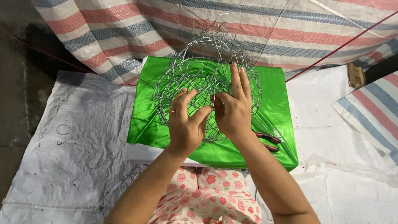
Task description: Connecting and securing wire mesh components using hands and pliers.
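A rounded basket shape of silver wire mesh (203, 66) stands on a box wrapped in shiny green cloth (273, 108). My left hand (186, 122) curls its fingers into the mesh at the near left side. Against the near right side my right hand (233, 110) presses flat, fingers pointing away, thumb hooked on the wire. Loose wire ends stick up from the top of the mesh. Both hands touch each other at the thumbs.
Red-handled pliers (267, 141) lie on the green cloth by my right wrist. A red, blue and white striped tarp (124, 29) hangs behind. White woven sheeting (74, 141) covers the floor. A small wooden block (355, 75) sits at the far right.
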